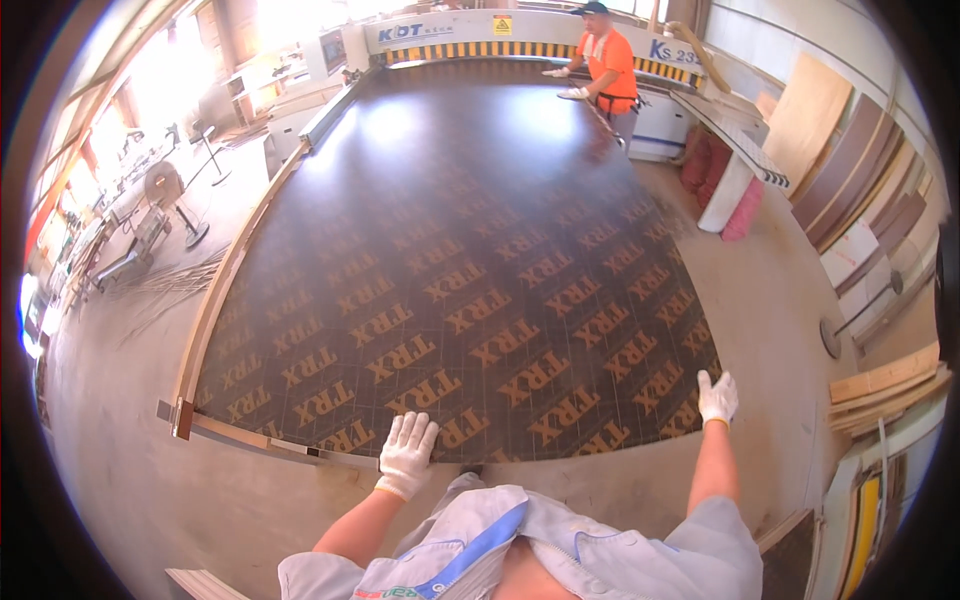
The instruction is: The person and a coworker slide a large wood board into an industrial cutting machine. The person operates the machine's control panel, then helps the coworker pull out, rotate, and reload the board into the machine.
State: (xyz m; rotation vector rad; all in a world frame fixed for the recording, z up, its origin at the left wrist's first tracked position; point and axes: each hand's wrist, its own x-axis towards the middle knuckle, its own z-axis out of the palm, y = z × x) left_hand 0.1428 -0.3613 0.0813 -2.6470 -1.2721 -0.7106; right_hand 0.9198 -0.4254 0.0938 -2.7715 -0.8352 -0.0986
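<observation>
A very large dark brown film-faced board [450,260] with repeated tan lettering stretches flat in front of me. My left hand [407,455], in a white work glove, rests on its near edge left of my body, fingers stretched out over the top. At the near right corner my right hand [717,397], also gloved, grips the side edge of the board. The fingers' undersides are hidden there. Across the far end, a co-worker [607,65] in an orange shirt and dark cap has both white-gloved hands on or close to the board's surface.
Behind the board spans a wide panel saw [440,35] with a black-and-yellow striped strip. A metal-edged guide rail [232,262] runs along the board's left side. A side table [735,135] stands far right, with sheets [850,170] leaning on the wall. Stacked boards [885,390] lie near right.
</observation>
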